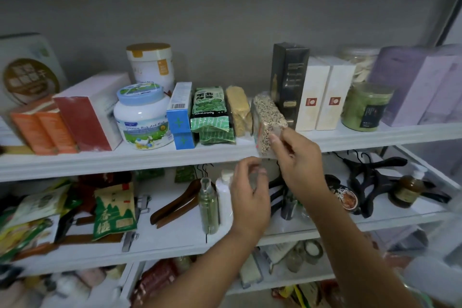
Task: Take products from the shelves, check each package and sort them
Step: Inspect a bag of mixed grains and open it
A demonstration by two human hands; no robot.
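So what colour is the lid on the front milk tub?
The lid is light blue; head view.

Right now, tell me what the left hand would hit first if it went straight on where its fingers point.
Most likely the front lip of the white shelf, right above the left hand. Just right of it is the speckled grain pack that the right hand pinches. Depth is unclear.

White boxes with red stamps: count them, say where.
2 white boxes side by side on the shelf: one beside the black box, the other by the green jar. None seems hidden.
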